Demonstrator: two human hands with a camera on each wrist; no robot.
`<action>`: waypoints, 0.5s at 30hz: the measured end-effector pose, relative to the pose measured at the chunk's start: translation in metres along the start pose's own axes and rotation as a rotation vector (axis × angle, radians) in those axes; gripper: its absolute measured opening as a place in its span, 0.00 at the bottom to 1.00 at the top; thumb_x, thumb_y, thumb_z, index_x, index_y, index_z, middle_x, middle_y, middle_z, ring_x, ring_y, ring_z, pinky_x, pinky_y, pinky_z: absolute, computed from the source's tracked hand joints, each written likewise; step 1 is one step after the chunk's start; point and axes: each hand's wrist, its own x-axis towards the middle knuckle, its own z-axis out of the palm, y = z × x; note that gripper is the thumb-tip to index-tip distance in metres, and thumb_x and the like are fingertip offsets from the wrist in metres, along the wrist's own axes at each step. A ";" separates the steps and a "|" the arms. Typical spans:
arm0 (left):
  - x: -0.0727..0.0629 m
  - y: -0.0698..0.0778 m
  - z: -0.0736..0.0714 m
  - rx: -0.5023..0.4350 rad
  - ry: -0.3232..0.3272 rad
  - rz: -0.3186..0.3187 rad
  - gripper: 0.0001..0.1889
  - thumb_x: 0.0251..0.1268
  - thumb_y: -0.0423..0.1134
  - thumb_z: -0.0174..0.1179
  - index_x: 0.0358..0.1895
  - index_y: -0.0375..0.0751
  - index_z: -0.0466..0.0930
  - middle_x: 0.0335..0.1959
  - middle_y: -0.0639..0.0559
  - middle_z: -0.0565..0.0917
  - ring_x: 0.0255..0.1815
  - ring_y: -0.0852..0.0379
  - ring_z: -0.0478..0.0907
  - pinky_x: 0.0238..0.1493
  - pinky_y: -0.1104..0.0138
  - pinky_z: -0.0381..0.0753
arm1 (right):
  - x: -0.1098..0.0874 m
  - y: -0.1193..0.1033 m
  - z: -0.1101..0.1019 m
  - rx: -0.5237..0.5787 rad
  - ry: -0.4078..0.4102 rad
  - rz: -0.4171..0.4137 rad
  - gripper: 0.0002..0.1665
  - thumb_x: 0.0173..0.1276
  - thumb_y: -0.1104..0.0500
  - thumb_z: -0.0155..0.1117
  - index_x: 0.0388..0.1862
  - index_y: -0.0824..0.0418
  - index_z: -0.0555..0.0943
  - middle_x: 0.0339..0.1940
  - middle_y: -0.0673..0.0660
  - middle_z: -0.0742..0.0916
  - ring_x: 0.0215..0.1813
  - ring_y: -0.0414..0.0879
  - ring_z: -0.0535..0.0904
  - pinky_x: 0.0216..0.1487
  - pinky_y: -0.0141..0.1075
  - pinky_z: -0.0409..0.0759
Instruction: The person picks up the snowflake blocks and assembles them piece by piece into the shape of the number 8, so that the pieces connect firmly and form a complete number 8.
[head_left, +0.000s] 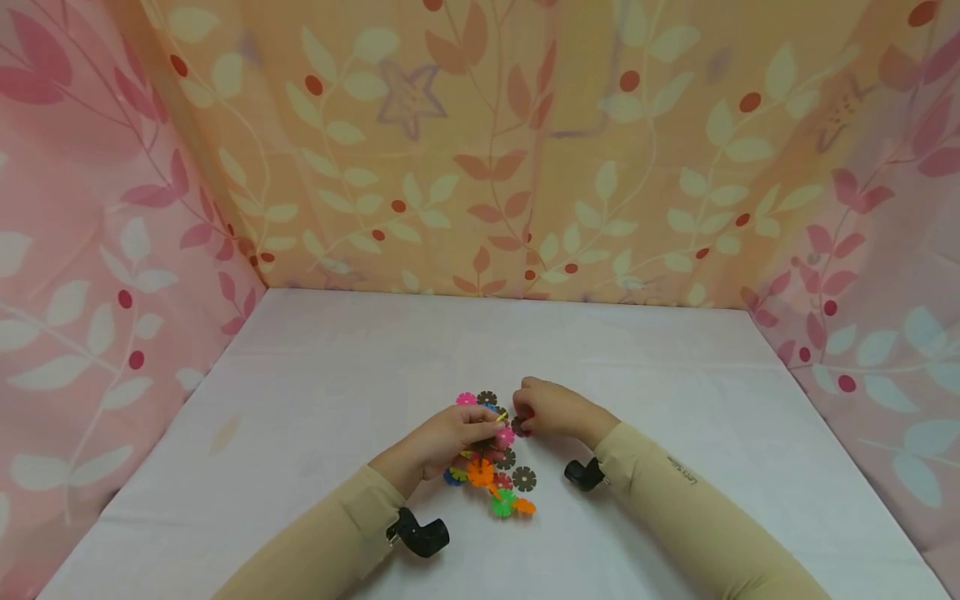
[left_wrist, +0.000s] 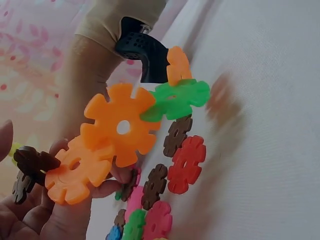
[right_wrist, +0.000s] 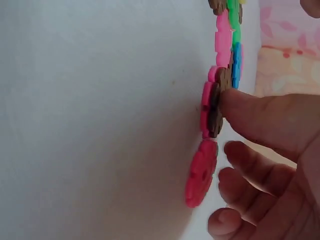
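Observation:
In the left wrist view, my left hand (left_wrist: 65, 215) holds a chain of interlocked flower-shaped plastic discs. Dark brown discs (left_wrist: 35, 165) and a bit of yellow disc (left_wrist: 16, 148) sit by the thumb. After them come two orange discs (left_wrist: 120, 125), a green disc (left_wrist: 177, 97) and a small orange disc (left_wrist: 178, 66), hanging toward the wrist. My right hand (head_left: 562, 410) is just to the right, low over the table. Its thumb presses on a brown disc (right_wrist: 215, 112) overlapping a pink one, other fingers curled. A red-pink disc (right_wrist: 202, 175) lies beside those fingertips.
Loose discs lie on the white table (head_left: 637, 358) under and around the left hand, including a brown disc (head_left: 524, 478), a red disc (left_wrist: 187, 165) and a bright pink disc (head_left: 466, 399). Black wrist camera mounts (head_left: 423, 536) hang under both sleeves. Patterned curtains (head_left: 480, 150) surround the table.

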 end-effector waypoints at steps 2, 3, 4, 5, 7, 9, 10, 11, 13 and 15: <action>0.000 0.000 0.000 -0.004 0.003 0.000 0.23 0.62 0.50 0.56 0.48 0.31 0.74 0.35 0.46 0.83 0.36 0.54 0.82 0.24 0.69 0.77 | 0.000 0.001 0.001 0.035 -0.008 -0.005 0.10 0.54 0.59 0.69 0.30 0.55 0.75 0.28 0.49 0.74 0.30 0.41 0.69 0.33 0.34 0.69; -0.001 0.000 -0.001 -0.005 0.007 -0.001 0.24 0.61 0.51 0.56 0.48 0.32 0.74 0.35 0.46 0.83 0.36 0.53 0.82 0.23 0.69 0.77 | 0.000 0.002 0.002 0.049 -0.011 -0.009 0.11 0.53 0.59 0.69 0.31 0.55 0.75 0.28 0.49 0.75 0.31 0.41 0.69 0.34 0.34 0.70; -0.001 0.000 -0.001 -0.009 0.009 -0.004 0.24 0.61 0.51 0.56 0.49 0.33 0.74 0.34 0.46 0.83 0.36 0.53 0.82 0.23 0.69 0.76 | 0.000 0.003 0.003 0.063 -0.016 -0.011 0.12 0.52 0.59 0.70 0.32 0.56 0.75 0.28 0.49 0.75 0.31 0.41 0.69 0.34 0.33 0.70; -0.002 0.000 -0.001 -0.014 0.011 -0.006 0.24 0.61 0.52 0.56 0.49 0.33 0.75 0.34 0.46 0.83 0.37 0.53 0.82 0.23 0.69 0.76 | -0.001 0.004 0.003 0.075 -0.019 -0.013 0.14 0.51 0.59 0.70 0.33 0.56 0.74 0.28 0.49 0.76 0.31 0.42 0.69 0.34 0.33 0.70; -0.003 0.001 -0.002 -0.026 0.014 -0.009 0.24 0.61 0.53 0.56 0.49 0.34 0.75 0.35 0.45 0.83 0.37 0.51 0.82 0.23 0.69 0.76 | -0.001 0.005 0.003 0.075 -0.023 -0.020 0.15 0.50 0.59 0.71 0.33 0.55 0.74 0.28 0.49 0.75 0.31 0.42 0.69 0.34 0.33 0.70; -0.004 0.001 -0.003 -0.040 0.017 -0.009 0.24 0.61 0.53 0.55 0.49 0.35 0.75 0.35 0.44 0.83 0.39 0.50 0.82 0.24 0.69 0.76 | -0.002 0.005 0.003 0.074 -0.021 -0.030 0.16 0.49 0.60 0.71 0.31 0.55 0.72 0.27 0.48 0.74 0.31 0.42 0.69 0.33 0.33 0.69; -0.004 0.002 -0.003 -0.050 0.015 -0.008 0.23 0.62 0.52 0.55 0.49 0.35 0.75 0.35 0.44 0.83 0.39 0.49 0.82 0.25 0.68 0.76 | -0.002 0.005 0.002 0.081 -0.021 -0.036 0.16 0.49 0.60 0.71 0.31 0.54 0.72 0.26 0.48 0.74 0.31 0.42 0.69 0.33 0.33 0.69; -0.004 0.002 -0.004 -0.057 0.012 -0.005 0.23 0.62 0.52 0.55 0.49 0.35 0.75 0.34 0.44 0.83 0.40 0.48 0.81 0.26 0.68 0.77 | -0.003 0.005 0.002 0.092 -0.021 -0.042 0.16 0.50 0.60 0.71 0.30 0.54 0.71 0.25 0.47 0.74 0.31 0.42 0.69 0.33 0.33 0.69; -0.004 0.002 -0.005 -0.070 0.011 -0.001 0.24 0.61 0.53 0.55 0.50 0.35 0.75 0.34 0.44 0.83 0.41 0.46 0.81 0.27 0.68 0.77 | -0.005 0.006 0.001 0.115 -0.019 -0.048 0.16 0.51 0.61 0.70 0.29 0.54 0.70 0.23 0.46 0.73 0.30 0.41 0.69 0.32 0.33 0.68; -0.004 0.002 -0.006 -0.076 0.013 0.005 0.25 0.61 0.54 0.55 0.51 0.35 0.75 0.34 0.45 0.83 0.42 0.47 0.81 0.26 0.69 0.76 | -0.007 0.006 -0.001 0.145 -0.017 -0.049 0.15 0.53 0.62 0.69 0.28 0.55 0.69 0.21 0.45 0.72 0.29 0.40 0.69 0.30 0.32 0.67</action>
